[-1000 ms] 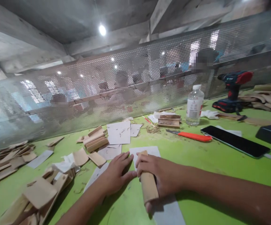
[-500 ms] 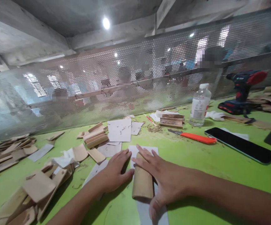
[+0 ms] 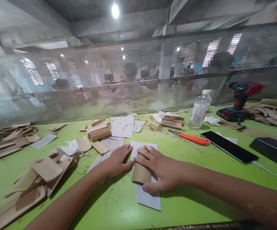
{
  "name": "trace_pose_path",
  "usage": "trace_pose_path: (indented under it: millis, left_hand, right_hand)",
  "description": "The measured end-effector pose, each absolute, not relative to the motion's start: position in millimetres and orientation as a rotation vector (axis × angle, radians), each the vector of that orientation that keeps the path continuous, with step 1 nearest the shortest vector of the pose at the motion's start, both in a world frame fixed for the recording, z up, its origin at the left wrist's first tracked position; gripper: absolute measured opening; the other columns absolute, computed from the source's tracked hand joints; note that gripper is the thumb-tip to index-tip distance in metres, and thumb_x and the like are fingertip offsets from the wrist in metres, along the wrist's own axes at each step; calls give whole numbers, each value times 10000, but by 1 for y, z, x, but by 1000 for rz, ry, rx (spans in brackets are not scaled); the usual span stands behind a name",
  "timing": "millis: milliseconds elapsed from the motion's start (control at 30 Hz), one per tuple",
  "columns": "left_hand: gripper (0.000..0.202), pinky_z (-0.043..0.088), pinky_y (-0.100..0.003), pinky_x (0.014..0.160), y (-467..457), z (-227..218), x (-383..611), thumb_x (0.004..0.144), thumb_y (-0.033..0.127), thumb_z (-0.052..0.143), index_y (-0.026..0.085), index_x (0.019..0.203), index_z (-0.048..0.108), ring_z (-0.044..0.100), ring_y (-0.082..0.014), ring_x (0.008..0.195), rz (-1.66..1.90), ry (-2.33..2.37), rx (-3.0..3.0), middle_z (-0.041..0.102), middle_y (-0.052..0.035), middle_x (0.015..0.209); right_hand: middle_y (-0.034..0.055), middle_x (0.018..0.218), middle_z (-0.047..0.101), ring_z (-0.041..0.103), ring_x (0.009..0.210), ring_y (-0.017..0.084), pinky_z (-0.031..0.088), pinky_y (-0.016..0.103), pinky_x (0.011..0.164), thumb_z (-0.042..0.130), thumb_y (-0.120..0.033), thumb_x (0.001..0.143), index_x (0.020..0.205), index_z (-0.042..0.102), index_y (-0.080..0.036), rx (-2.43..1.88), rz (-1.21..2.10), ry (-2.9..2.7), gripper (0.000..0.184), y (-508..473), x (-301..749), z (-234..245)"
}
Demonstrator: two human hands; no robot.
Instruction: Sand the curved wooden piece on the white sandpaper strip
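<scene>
Since a sec ago the bamboo piece (image 3: 141, 172) has slid back toward the person along the grey sheet (image 3: 146, 195): it was angled w/ its near end sticking out past the thumb, now it sits straighter and more of it is covered by the right hand (image 3: 161, 171). Looks like a rubbing stroke, prob. sanding the piece's underside on the sheet, mid-pass rather than finished. Right grip: palm and spread fingers pressed flat over the piece, thumb hooked at its near end, so pressing down, not a closed fist. Left hand (image 3: 116, 163) lies open and flat on the counter (image 3: 200, 166), fingertips at the sheet's left edge, pinning it. Piece is a curved half-tube, pale tan, smooth matte skin, cut end facing the camera. Sheet is thin, flat, dull grey, rectangular, likely abrasive paper. Counter is glossy lime green w/ shavings scattered. Left side: heaps of flat tan offcuts (image 3: 40, 175), some curved. Farther back: orange knife (image 3: 193, 139), clear plastic bottle (image 3: 199, 110), red-and-black drill (image 3: 239, 100), dark phone (image 3: 229, 147), perforated metal screen (image 3: 138, 73).
</scene>
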State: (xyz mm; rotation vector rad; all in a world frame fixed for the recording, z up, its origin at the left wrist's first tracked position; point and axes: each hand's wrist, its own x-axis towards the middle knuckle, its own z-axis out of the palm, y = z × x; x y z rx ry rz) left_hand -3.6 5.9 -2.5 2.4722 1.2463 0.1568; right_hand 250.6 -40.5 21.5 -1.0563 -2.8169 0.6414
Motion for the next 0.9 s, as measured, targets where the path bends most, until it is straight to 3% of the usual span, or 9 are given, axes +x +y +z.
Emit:
trace_pose_path:
  millis: [133,300,533,733,833,900]
  left_hand:
    - [750,202,-496,1265,8,-5,-8,971,557,532,157,1588,384,245,-331,1555,146,1214,2469,294,-141,1675]
    - [759,216,-504,1257,5,-3,-9,977,540,541,171,1611,345,228,-321,1560,118,1269,2454,266,-132,1681]
    - [739,227,-509,1258,3,-3,-7,968,600,555,241,1594,394,240,-341,1554,164,1274,2432,280,-82,1679]
    - [772,211,-524,1260,1,1,-6,961,627,559,235,1601,381,203,-352,1561,100,1293,2401,257,-81,1688]
    - [770,199,-526,1260,0,5,-4,975,612,540,219,1611,357,194,-343,1565,70,1303,2407,227,-91,1693]
    - [768,194,-531,1259,-1,6,-4,980,606,533,221,1617,342,178,-337,1569,54,1308,2411,210,-93,1696]
  right_hand:
    - [203,1541,416,250,1500,441,171,618,1241,721,-665,750,1543,445,-172,-868,585,-2771,973,-45,247,14]
    - [216,1511,393,323,1436,421,264,584,1209,778,-598,659,1439,529,-144,-970,568,-2631,936,-33,253,2]
    - [152,1401,452,383,1358,386,349,561,1149,798,-611,631,1339,607,-230,-886,636,-2601,826,-29,261,0]
    - [127,1297,510,398,1316,370,328,538,1160,821,-566,572,1260,656,-221,-751,625,-2594,787,-29,263,1]
    - [133,1250,516,453,1221,346,390,522,1095,815,-508,605,1183,668,-197,-861,553,-2534,673,-30,261,0]
    - [125,1175,523,481,1146,325,409,511,1060,793,-473,636,1033,675,-189,-859,490,-2505,503,-33,257,-4]
